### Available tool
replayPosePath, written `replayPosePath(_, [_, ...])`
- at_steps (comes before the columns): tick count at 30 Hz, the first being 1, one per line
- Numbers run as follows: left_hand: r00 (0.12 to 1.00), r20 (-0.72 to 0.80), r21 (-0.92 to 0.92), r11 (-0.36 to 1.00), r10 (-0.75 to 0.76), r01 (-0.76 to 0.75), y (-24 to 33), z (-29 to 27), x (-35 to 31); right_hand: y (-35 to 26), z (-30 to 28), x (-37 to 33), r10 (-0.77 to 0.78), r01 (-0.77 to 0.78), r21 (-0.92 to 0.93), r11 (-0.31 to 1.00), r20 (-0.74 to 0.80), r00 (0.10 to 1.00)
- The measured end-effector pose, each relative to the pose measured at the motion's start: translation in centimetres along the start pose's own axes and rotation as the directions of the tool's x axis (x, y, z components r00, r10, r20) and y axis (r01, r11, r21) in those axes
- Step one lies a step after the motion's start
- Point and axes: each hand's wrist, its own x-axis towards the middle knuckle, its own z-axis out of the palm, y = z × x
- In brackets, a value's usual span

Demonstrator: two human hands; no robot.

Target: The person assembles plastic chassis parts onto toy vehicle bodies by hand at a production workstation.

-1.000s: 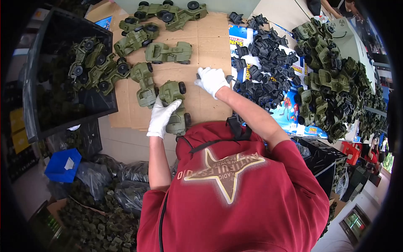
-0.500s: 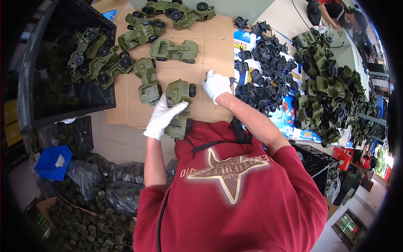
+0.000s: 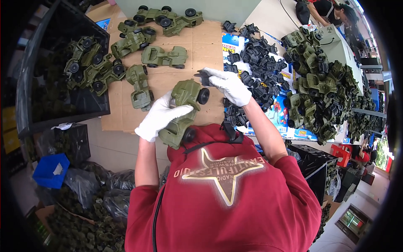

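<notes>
My left hand (image 3: 163, 118), in a white glove, is closed around the middle of an olive-green toy car (image 3: 187, 93) with black wheels. The car is tilted, close to the front of my shirt. My gloved right hand (image 3: 231, 87) pinches a small black plastic part (image 3: 203, 78) just beyond the car's far end; the two appear apart. Under both hands lies a brown cardboard sheet (image 3: 205, 54). To the left of the held car another green toy car (image 3: 140, 86) rests on the cardboard, and a further toy car (image 3: 164, 56) lies beyond it.
A pile of black plastic parts (image 3: 262, 63) covers printed sheets on the right, beside a heap of green toy cars (image 3: 319, 84). At left, a black tray (image 3: 90, 107) holds more cars. A blue bin (image 3: 51, 170) stands low left. Another person (image 3: 331, 14) is at far right.
My right hand has turned and moved right, and the black part now shows in its fingertips. The car in my left hand is lifted and tilted more. The view has shifted slightly.
</notes>
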Motion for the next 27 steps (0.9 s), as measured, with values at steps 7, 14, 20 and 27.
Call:
replayPosePath(7, [0.989,0.138,0.012,0.998,-0.063,0.062,1.0,2.4,1.5,-0.4,-0.6,-1.4,-0.04,0.025,0.246,0.969,0.057,0.998])
replayPosePath(14, [0.986,0.149,-0.081,0.992,-0.081,0.093,1.6,3.3,1.6,-1.4,-1.3,-1.9,-0.053,0.04,0.159,0.986,0.077,0.996])
replayPosePath(20, [0.984,0.154,-0.06,0.993,-0.087,0.097,1.7,3.4,1.5,-1.7,-1.7,-1.8,-0.046,0.033,0.141,0.989,0.09,0.995])
replayPosePath(27, [0.981,0.167,-0.145,0.982,-0.095,0.12,1.8,4.0,1.6,-1.8,-2.1,-1.6,-0.098,0.093,0.037,0.995,0.137,0.986])
